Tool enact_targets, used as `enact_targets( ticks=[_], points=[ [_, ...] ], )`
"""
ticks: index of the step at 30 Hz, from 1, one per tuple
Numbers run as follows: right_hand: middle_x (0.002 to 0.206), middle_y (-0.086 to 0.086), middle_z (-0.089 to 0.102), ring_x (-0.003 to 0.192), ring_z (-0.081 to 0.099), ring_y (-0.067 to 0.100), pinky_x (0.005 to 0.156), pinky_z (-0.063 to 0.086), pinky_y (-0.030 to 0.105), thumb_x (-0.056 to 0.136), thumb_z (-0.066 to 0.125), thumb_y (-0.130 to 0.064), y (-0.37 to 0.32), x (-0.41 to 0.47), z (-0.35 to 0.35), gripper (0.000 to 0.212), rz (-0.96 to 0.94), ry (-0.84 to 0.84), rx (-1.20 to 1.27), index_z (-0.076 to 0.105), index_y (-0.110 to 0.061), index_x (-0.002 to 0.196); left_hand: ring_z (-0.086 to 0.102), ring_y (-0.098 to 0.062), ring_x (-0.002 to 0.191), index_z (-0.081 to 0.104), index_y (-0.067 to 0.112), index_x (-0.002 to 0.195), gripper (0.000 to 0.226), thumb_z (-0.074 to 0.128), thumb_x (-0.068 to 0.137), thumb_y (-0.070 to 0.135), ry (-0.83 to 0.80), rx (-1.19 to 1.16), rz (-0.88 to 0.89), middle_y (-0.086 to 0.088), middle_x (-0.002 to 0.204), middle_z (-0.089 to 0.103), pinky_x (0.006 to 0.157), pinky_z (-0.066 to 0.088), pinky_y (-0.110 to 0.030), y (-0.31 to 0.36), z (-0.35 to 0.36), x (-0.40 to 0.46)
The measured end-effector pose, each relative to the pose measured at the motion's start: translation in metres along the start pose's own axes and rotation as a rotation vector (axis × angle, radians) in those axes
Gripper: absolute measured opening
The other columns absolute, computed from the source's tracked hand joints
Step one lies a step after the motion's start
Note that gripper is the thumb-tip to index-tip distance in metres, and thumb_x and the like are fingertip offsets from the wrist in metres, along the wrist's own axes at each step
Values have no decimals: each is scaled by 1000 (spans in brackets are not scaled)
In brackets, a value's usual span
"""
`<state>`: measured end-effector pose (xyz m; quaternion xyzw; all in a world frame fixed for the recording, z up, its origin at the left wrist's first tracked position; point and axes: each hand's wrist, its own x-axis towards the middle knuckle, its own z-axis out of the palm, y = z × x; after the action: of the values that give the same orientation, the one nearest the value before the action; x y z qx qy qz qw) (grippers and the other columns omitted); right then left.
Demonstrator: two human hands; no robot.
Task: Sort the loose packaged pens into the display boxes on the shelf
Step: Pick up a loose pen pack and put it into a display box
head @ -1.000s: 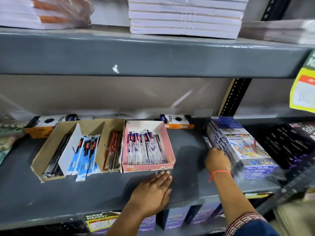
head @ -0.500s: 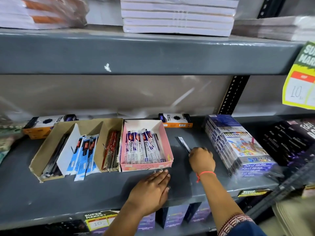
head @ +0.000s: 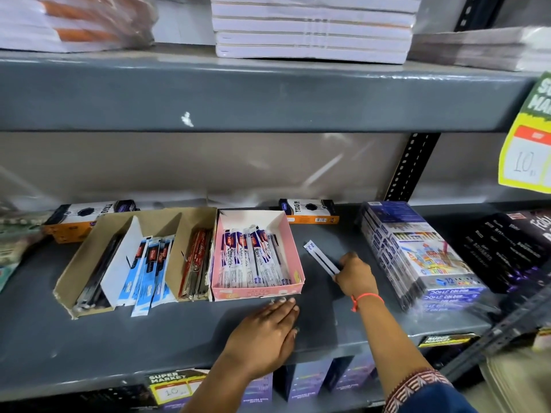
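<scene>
**One wrapped pen in your right hand, beside the pink box**

At the far left of the grey shelf (head: 89,338) sat the brown cardboard box (head: 89,263), split into sections: dark pens on the left, blue-and-white packets (head: 149,269) in the middle with a few spilling over its front edge, red packets (head: 196,260) on the right. Touching its right side stood the pink display box (head: 293,263), filled with white-and-blue wrapped pens (head: 250,260). Your left hand (head: 265,335) lay flat on the shelf, palm down, fingers spread and holding nothing, its fingertips just in front of the pink box's front wall. Just right of that box, your right hand (head: 354,275) was closed around the lower end of a single packaged pen (head: 320,257), which slanted up and left over the shelf between the pink box and the stack of colour-pencil packs (head: 417,254). A red thread circled that wrist.
</scene>
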<state>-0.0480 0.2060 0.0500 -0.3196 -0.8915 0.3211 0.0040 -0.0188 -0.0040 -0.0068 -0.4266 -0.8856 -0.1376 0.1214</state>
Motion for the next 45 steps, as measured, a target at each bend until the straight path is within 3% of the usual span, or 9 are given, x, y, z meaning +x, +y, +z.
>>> enact_targets(
  ticks=[6, 12, 16, 20, 27, 30, 37, 40, 45],
  points=[
    [95, 19, 69, 82, 60, 32, 69, 39, 26, 84, 51, 2, 1, -5, -1, 22, 49, 34, 296, 68, -3, 97, 65, -12, 103, 75, 14, 105, 47, 38, 85, 34, 12, -9, 15, 0, 113, 69, 87, 49, -27, 0, 1, 1],
    [69, 2, 46, 52, 41, 13, 40, 32, 15, 89, 32, 12, -16, -25, 1, 30, 83, -18, 974, 46, -15, 89, 65, -12, 103, 75, 14, 105, 47, 38, 85, 35, 28, -2, 36, 1, 112, 69, 88, 48, -27, -1, 1, 1],
    [62, -1, 38, 50, 28, 11, 40, 28, 19, 94, 52, -15, -24, -31, 1, 28, 90, -6, 1006, 40, -19, 69, 65, -12, 102, 75, 15, 105, 46, 38, 85, 34, 52, -2, 49, 1, 111, 70, 89, 48, -26, 0, 1, 1],
    [65, 2, 49, 50, 33, 9, 30, 25, 10, 93, 51, -4, -27, -37, -2, 26, 113, -118, 1115, 47, -17, 71, 66, -11, 100, 76, 14, 102, 45, 39, 84, 34, 65, -10, 55, 1, 109, 70, 87, 49, -24, 0, 0, 2],
    [81, 6, 68, 63, 56, 13, 54, 46, 21, 95, 48, -12, -37, -50, -6, 10, 23, -329, 1178, 56, -12, 89, 66, -11, 98, 77, 15, 99, 46, 39, 83, 35, 63, -29, 67, 2, 105, 71, 87, 48, -22, 1, -2, 2],
    [68, 4, 68, 58, 59, 15, 62, 50, 30, 94, 50, -9, -45, -53, -3, 19, 44, -391, 1290, 61, -10, 79, 67, -9, 96, 77, 17, 98, 47, 37, 83, 36, 45, -28, 75, 4, 104, 72, 85, 49, -21, 1, -3, 2],
    [53, -2, 71, 44, 64, 7, 48, 53, 19, 88, 53, 3, -54, -63, -2, 22, -9, -460, 1346, 65, -11, 76, 67, -10, 97, 76, 14, 101, 68, 10, 103, 31, 106, 25, 95, 1, 105, 71, 83, 50, -20, 1, -2, 1],
    [56, -1, 72, 46, 65, 7, 47, 53, 16, 85, 56, 4, -57, -65, -4, 17, -36, -467, 1315, 67, -9, 81, 67, -12, 96, 76, 13, 102, 47, 35, 90, 33, 56, -2, 76, -1, 106, 71, 82, 51, -22, -1, 0, 2],
    [56, -3, 73, 48, 64, 6, 49, 52, 16, 85, 57, 5, -65, -70, -2, 18, -64, -472, 1264, 68, -9, 80, 68, -13, 95, 74, 13, 105, 45, 40, 84, 34, 30, -47, 50, -1, 109, 70, 77, 53, -22, -1, 0, 0]
  ],
)
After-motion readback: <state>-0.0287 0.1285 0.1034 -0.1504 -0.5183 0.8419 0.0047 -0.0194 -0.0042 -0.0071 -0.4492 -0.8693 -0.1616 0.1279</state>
